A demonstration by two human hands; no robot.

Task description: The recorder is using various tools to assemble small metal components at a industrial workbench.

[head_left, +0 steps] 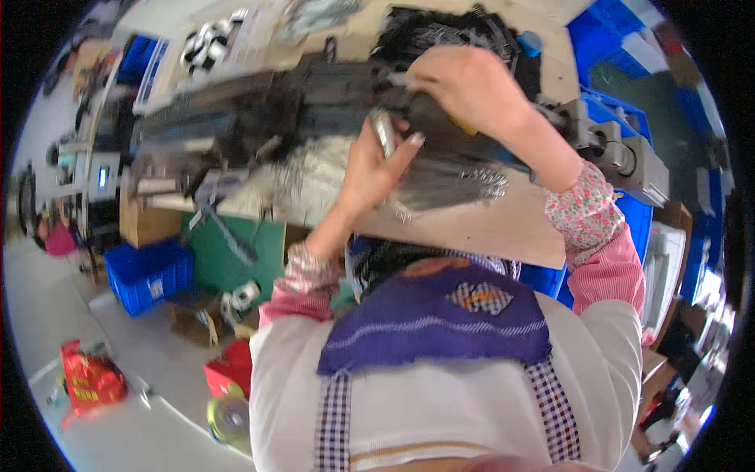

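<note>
My left hand [370,169] is raised over the wooden bench [487,228], its fingers closed around a short silver cylinder [384,130] that stands up between thumb and fingers. Just right of it and farther back, my right hand [464,86] curls down with its fingers closed on the top of a dark bundle of thin strands [440,173] lying across the bench. The two hands nearly touch. The picture is blurred, so the finer parts of the bundle are unclear. Both forearms wear pink patterned sleeves.
More dark thin pieces [448,31] are heaped at the bench's back. A grey metal machine part [629,157] sits at the right edge, with blue crates [621,31] beyond. On the floor at left are a blue crate [149,275], a red bag [90,377] and a tape roll [228,417].
</note>
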